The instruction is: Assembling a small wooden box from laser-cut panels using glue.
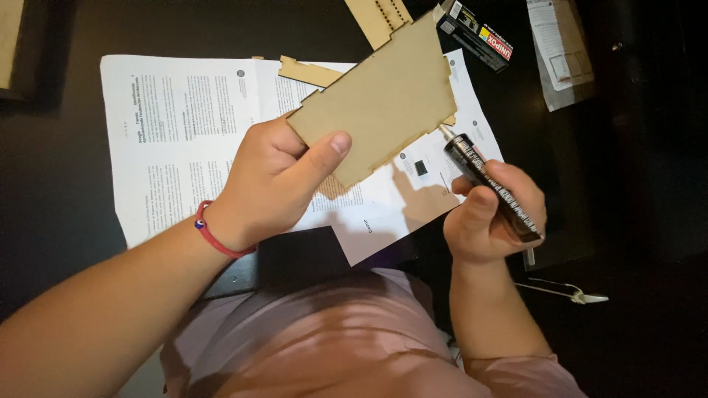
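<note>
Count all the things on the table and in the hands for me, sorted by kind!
Wooden cut-out pieces: 3, one in the left hand, two on the table
Glue tubes: 1, in the right hand
Glue boxes: 1
Printed paper sheets: 2
Total: 7

Dim surroundings, overhead light, sharp shadows

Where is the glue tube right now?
The glue tube is in the right hand, right of centre, its nozzle at the edge of the wooden panel held by the left hand.
</note>
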